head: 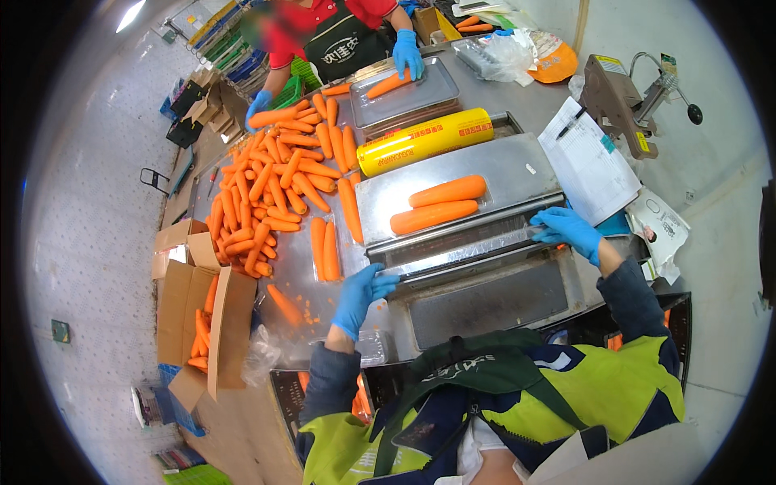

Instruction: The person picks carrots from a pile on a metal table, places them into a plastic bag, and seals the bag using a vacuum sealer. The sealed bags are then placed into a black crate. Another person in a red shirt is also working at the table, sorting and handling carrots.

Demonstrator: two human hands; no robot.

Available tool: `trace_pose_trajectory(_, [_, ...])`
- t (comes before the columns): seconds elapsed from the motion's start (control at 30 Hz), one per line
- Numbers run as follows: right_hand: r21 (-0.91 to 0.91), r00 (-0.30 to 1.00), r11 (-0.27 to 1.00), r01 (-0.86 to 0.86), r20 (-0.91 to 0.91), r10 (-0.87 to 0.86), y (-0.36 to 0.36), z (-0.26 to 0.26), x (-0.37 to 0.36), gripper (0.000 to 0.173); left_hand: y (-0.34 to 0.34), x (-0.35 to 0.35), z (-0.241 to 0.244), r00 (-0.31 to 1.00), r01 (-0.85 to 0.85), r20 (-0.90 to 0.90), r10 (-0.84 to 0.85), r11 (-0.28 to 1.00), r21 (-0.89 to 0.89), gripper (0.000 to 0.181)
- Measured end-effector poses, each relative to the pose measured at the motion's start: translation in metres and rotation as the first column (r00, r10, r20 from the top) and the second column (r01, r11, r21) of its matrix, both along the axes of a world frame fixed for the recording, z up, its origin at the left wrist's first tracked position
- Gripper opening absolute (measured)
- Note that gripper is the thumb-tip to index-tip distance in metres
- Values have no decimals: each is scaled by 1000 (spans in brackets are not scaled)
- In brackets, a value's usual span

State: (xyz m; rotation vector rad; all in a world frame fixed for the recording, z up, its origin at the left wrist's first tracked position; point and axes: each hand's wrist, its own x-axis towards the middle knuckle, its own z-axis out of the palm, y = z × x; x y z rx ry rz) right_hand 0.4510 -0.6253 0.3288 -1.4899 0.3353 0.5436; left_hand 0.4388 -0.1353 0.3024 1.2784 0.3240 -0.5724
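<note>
My left hand (362,298), in a blue glove, is at the left end of a strip of clear cling film (467,251). My right hand (568,231), gloved alike, is at its right end. The film stretches between my fingers over the front slot of a metal wrapping machine (515,159). Just beyond it, two carrots (447,191) lie side by side on the machine's metal top, apparently on a clear tray. A yellow roll of film (427,140) rests behind that plate. In front of the film sits a dark flat plate (488,297).
Left of the machine lies a heap of carrots (267,188), with a packed pair (326,248) beside it. A cardboard box (221,330) holds more carrots. Across the table a co-worker's gloved hand (408,54) touches a carrot on a metal tray (433,91). Papers with a pen (591,160) lie right.
</note>
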Motion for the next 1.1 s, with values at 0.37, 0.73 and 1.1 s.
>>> trace_pose_trajectory(0.37, [215,999,977,-2,41,-7,16,-5,2,38,36,-8,-25,996,-73,-74,42,874,-480,34])
trace_pose_trajectory(0.73, [-634,347,740,225,761,548,61,44,147,45,-43,139,82,786,-103,617,-42,975,197,43])
trace_pose_trajectory(1.1, [-602,827,798,43,470,310,74,-36,96,35,-34,100,-2,827,-302,488,-278,512,804,22])
